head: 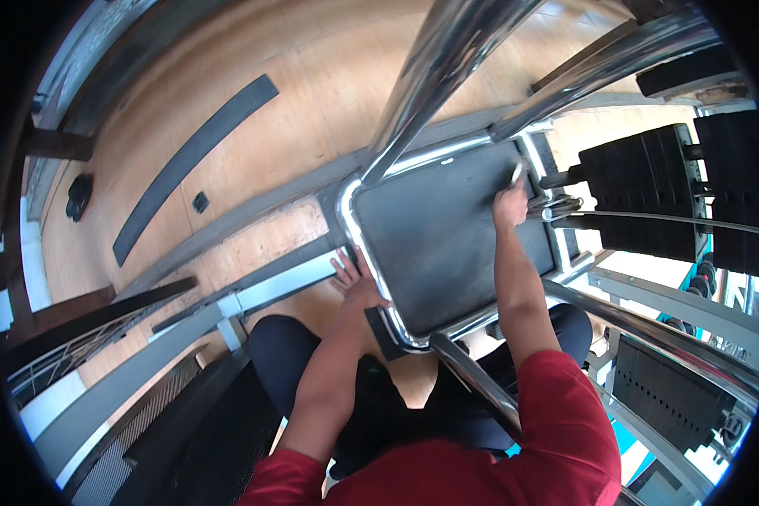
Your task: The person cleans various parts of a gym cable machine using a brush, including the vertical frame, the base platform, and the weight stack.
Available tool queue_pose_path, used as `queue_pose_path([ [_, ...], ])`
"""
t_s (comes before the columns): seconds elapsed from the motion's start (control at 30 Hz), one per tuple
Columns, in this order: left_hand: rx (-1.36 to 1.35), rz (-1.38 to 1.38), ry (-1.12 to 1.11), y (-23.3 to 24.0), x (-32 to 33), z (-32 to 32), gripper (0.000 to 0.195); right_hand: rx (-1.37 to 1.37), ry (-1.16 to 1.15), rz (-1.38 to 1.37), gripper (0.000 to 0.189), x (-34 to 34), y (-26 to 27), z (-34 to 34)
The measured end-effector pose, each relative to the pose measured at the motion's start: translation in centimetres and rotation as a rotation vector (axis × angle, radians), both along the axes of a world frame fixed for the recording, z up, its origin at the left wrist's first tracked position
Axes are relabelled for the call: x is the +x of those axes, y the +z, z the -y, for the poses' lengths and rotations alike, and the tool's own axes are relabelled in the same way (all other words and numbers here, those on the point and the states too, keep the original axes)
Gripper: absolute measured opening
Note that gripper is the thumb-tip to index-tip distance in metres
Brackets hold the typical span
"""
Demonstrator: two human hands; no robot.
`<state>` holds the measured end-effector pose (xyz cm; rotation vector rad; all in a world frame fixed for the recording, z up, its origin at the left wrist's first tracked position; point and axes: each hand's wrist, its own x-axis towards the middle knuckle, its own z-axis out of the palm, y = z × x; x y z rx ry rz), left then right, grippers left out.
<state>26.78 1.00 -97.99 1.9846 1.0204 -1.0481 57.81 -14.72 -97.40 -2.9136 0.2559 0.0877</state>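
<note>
A black panel [443, 240] with a scuffed, smudged surface lies before me, bordered by a chrome tube frame [353, 218]. My left hand [356, 283] rests at the frame's left side, fingers spread, with the thumb near the tube. Over the panel's far right corner, my right hand [511, 205] is closed around a small pale tool [518, 172]. The tool's far end is blurred, so its exact kind is unclear. A small white spot [447, 161] shows near the panel's far edge.
Thick chrome posts [449, 69] rise from the frame. Black weight plates [639, 190] and a cable [658, 218] stand at right. On the wooden floor [316, 95] lie a dark flat strip [190, 161] and a small black square [200, 202]. A grey metal beam [164, 354] crosses at left.
</note>
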Motion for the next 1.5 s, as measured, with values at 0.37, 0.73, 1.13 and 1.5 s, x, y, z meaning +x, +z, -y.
queue_pose_path([
  [0.37, 0.015, 0.015, 0.014, -0.7, -0.4, 0.0, 0.161, -0.134, 0.781, -0.469, 0.018, -4.6, -0.1, -6.4],
  [0.73, 0.006, 0.022, 0.003, -0.4, -0.3, 0.0, 0.161, 0.47, 0.563, 0.176, 0.022, -4.5, -0.1, -0.6],
  [1.13, 0.02, 0.024, -0.006, 0.1, -0.3, -0.1, 0.159, 0.626, 0.427, -0.346, 0.024, -0.3, 1.6, -7.3],
  [1.5, 0.028, -0.018, -0.013, -0.1, 0.3, 0.2, 0.162, 0.526, -0.057, -0.005, 0.032, 1.1, 1.2, -6.4],
])
